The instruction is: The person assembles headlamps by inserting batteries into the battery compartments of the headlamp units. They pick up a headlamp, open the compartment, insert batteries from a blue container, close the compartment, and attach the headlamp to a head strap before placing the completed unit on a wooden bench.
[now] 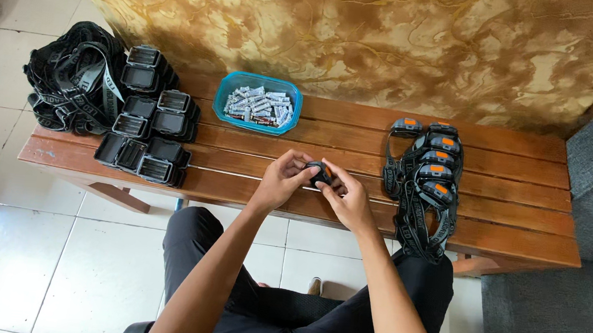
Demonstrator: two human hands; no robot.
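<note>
So a small black headlamp unit (320,173) with an orange bit is pinched between both hands, right over the middle of the wooden bench (510,233). The left hand (282,180) is curled on its left side, the right hand (349,200) on its right, so neither is nearer. Its long axis can't really be made out. Finished headlamps (431,175) are piled toward the bench's right end, open black cases (148,125) toward its left, and a blue tray of batteries (258,104) is set at the far edge.

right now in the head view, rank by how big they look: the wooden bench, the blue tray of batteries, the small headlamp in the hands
1. wooden bench, by far the largest.
2. blue tray, much smaller.
3. small headlamp, smallest, partly hidden by the left hand and right hand.
</note>
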